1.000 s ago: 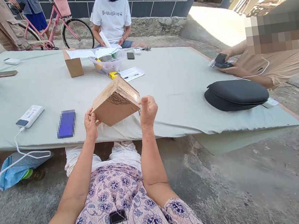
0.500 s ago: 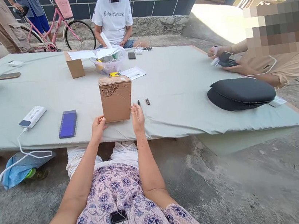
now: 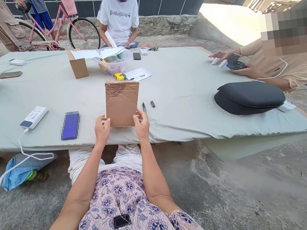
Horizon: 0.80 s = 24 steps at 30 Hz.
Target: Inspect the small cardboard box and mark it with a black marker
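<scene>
Box stands upright at the table's near edge, pen just beside. Left hand and right hand pinch its lower corners. Taped cardboard: looks stiff, light, slightly dented; best gripped on opposite sides.

White T-shirt of person at 12 o'clock: gothic chest print, approx "Bubhag Anap", partly unclear. Other labels too small to read.

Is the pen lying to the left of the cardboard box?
No, the pen lies on the sheet just right of the cardboard box.
</scene>
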Motion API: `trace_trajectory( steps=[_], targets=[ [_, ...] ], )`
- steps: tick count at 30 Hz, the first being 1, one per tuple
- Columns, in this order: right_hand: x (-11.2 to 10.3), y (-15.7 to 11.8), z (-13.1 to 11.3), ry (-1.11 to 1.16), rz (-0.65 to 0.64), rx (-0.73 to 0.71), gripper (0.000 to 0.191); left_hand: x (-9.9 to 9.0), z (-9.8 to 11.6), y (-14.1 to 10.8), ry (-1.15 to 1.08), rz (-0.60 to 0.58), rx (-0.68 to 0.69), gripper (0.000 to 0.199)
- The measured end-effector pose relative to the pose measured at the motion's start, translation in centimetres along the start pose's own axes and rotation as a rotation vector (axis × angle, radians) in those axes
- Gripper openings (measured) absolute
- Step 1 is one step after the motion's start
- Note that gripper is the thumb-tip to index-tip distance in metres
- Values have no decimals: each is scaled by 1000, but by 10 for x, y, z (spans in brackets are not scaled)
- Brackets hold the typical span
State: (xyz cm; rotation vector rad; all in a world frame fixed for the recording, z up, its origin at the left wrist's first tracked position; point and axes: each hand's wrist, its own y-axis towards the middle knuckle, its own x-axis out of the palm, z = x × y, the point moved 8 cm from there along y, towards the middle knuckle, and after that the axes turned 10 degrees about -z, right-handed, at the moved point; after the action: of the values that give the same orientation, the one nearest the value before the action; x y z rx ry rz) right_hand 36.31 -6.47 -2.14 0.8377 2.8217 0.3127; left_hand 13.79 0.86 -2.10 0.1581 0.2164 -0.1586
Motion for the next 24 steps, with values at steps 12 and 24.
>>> trace_trajectory(
  steps=[12,24],
  targets=[
    [1,-6,-7,-78,-66,-11,52,2,21,-8,123,47,28,43],
    [16,-11,-17,-262,-155,-138,80,14,27,-10,93,-58,-57,77]
  ],
)
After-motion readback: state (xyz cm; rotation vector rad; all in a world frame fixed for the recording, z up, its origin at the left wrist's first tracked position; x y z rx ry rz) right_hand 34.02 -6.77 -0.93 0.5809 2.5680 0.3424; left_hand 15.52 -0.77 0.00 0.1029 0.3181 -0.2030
